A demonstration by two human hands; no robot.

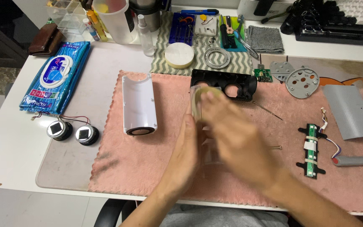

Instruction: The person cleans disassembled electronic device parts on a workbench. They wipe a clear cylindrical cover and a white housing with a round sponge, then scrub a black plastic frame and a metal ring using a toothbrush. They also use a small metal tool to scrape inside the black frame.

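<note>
Mid-step working on clear cylinder (202,126) over pink mat (118,168), left hand (188,147) clamped round its side, blurred right hand (236,134) at top, closure unclear; next probably needs steady hold.

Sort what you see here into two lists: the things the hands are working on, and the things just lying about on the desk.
In hand:
- clear plastic cylinder, held upright between left hand and right hand, which is motion-blurred

Lying about:
- white half-shell casing
- black frame with round holes
- two small round speakers
- blue wet-wipes pack
- grey curved panel
- green circuit strip
</note>
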